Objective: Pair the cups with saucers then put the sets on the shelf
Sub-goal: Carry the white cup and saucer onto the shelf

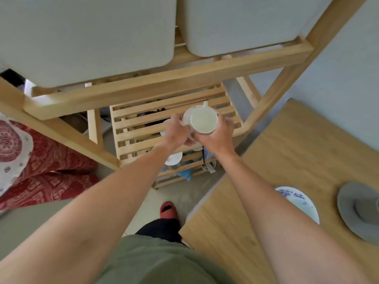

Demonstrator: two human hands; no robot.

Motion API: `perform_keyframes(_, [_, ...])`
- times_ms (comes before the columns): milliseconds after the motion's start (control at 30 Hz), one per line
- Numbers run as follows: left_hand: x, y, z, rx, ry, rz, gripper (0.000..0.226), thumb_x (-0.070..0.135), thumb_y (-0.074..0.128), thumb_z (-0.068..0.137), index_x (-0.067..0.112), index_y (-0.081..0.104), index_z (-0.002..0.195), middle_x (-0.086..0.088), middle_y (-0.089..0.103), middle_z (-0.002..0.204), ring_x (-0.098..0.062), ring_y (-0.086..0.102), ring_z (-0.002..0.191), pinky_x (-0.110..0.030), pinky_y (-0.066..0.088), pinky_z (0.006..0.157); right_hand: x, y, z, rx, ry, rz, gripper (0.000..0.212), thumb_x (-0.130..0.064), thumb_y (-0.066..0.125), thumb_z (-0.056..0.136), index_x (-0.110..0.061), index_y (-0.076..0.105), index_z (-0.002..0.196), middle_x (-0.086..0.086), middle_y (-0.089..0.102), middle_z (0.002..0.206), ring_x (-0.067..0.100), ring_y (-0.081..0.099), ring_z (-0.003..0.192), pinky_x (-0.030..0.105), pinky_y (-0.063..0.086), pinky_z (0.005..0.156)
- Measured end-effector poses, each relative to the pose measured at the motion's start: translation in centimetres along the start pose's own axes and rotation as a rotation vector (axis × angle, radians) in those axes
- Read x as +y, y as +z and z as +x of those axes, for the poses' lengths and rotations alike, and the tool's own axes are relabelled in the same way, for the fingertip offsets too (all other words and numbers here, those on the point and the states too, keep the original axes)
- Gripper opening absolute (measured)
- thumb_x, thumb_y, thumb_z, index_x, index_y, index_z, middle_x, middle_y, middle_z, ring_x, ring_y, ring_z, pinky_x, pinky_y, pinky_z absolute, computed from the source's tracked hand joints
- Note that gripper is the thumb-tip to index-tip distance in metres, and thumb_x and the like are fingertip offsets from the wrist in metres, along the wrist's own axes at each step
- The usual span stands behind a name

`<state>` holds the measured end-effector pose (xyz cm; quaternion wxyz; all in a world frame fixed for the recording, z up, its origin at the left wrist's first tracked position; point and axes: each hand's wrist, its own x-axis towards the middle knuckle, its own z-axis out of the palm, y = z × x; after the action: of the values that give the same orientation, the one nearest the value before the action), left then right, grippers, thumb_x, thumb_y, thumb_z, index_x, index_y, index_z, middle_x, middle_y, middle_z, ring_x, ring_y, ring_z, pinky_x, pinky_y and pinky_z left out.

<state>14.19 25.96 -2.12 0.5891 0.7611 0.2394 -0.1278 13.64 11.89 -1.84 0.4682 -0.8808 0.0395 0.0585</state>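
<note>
Both hands are out in front over a slatted wooden shelf (176, 119), closed around a white cup (204, 120) that sits on a white saucer (187, 117). The left hand (176, 133) curls its fingers around the saucer's left rim, and the right hand (218, 137) wraps the cup's right side from below, so the set is held between the two palms above the slats. The cup's handle points away from the person, toward the back of the shelf. Under the hands, on a lower tier, another white saucer (174, 158) shows through the gaps, beside some blue-patterned items too hidden to tell apart. The shelf belongs to a pale wooden rack (164, 78) with slanting side posts; its upper tier carries two large pale grey bins (86, 37) side by side. To the right stands a wooden table (287, 160) whose bare top shows its grain; on it lie a white plate with blue pattern (299, 201), partly covered by the right forearm, and a grey saucer (352, 206) with a grey cup (367, 210) on it at the frame's edge. The floor is pale grey concrete (180, 193). A red slipper (168, 210) shows below, and a red patterned cloth (45, 156) lies to the left.
</note>
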Motion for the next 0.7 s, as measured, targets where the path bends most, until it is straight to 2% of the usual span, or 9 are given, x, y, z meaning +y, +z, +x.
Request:
perform_keyframes(67, [-1.3,-2.2,1.4,0.075,-0.062,-0.037,0.028,0.007,0.057,0.098,0.017,0.04,0.118,-0.022,0.072,0.101,-0.019,0.074,0.052,-0.029,0.06,0.044,-0.8,2.9,1.1,-0.081,0.024,-0.021,0.097,-0.046,0.092,0.059,-0.017,0.043,0.138,0.007,0.039,0.133,0.023,0.042,0.126,0.03,0.045,0.095])
perform_keyframes(133, [-2.7,-4.3,3.0,0.129,-0.113,-0.097,0.033,0.002,0.061,0.093,0.013,0.045,0.119,-0.02,0.068,0.112,-0.028,0.077,0.068,-0.031,0.061,0.045,-1.7,5.4,2.1,-0.161,0.044,-0.05,0.096,-0.044,0.091,0.06,-0.016,0.043,0.138,0.009,0.04,0.133,0.026,0.043,0.127,0.035,0.047,0.098])
perform_keyframes(200, [-3.8,-6.1,4.4,0.154,-0.132,-0.114,0.041,0.002,0.065,0.085,0.006,0.052,0.123,-0.022,0.067,0.118,-0.032,0.079,0.074,-0.032,0.061,0.047,-2.3,7.4,3.2,-0.232,0.075,-0.071,0.085,-0.031,0.088,0.07,-0.015,0.041,0.14,0.011,0.039,0.136,0.027,0.044,0.128,0.03,0.045,0.096])
perform_keyframes(267, [-4.4,-7.3,5.6,0.164,-0.143,-0.106,0.044,0.007,0.065,0.082,0.0,0.056,0.125,-0.025,0.069,0.117,-0.03,0.079,0.066,-0.034,0.062,0.048,-3.0,8.8,4.3,-0.271,0.114,-0.067,0.076,-0.011,0.077,0.079,-0.014,0.039,0.145,0.013,0.041,0.141,0.029,0.048,0.129,0.026,0.043,0.093])
perform_keyframes(333, [-4.7,-8.1,6.6,0.191,-0.161,-0.124,0.04,0.007,0.062,0.086,0.0,0.054,0.125,-0.024,0.07,0.112,-0.031,0.079,0.063,-0.036,0.063,0.05,-3.5,9.8,5.2,-0.269,0.152,-0.028,0.076,-0.002,0.067,0.082,-0.012,0.035,0.15,0.015,0.044,0.144,0.03,0.049,0.13,0.028,0.045,0.091])
perform_keyframes(500, [-5.4,-9.4,8.9,0.218,-0.245,-0.218,0.043,-0.001,0.052,0.085,0.003,0.052,0.127,-0.025,0.066,0.12,-0.036,0.08,0.073,-0.043,0.066,0.059,-4.7,12.3,6.5,-0.231,0.284,0.048,0.063,0.006,0.056,0.086,-0.009,0.037,0.144,0.012,0.05,0.137,0.025,0.055,0.115,0.017,0.047,0.061])
perform_keyframes(567, [-5.4,-9.9,9.2,0.262,-0.277,-0.242,0.043,-0.006,0.045,0.086,0.001,0.051,0.129,-0.024,0.066,0.118,-0.034,0.08,0.067,-0.038,0.064,0.054,-5.1,13.3,7.0,-0.252,0.326,0.057,0.056,0.006,0.053,0.087,-0.006,0.042,0.141,0.012,0.053,0.135,0.026,0.06,0.111,0.028,0.058,0.073])
perform_keyframes(633, [-5.4,-10.4,9.5,0.314,-0.29,-0.239,0.039,-0.007,0.041,0.09,0.0,0.05,0.127,-0.022,0.067,0.119,-0.029,0.079,0.064,-0.032,0.062,0.05,-5.1,14.2,7.2,-0.288,0.359,0.075,0.05,0.002,0.051,0.089,-0.006,0.046,0.137,0.014,0.056,0.132,0.031,0.064,0.112,0.039,0.06,0.088])
perform_keyframes(700, [-5.4,-10.8,9.9,0.343,-0.301,-0.223,0.032,-0.006,0.038,0.094,0.001,0.051,0.123,-0.02,0.067,0.119,-0.025,0.078,0.063,-0.029,0.061,0.049,-5.0,14.9,7.2,-0.303,0.381,0.098,0.045,-0.002,0.053,0.09,-0.007,0.048,0.134,0.012,0.057,0.126,0.034,0.067,0.108,0.045,0.059,0.089])
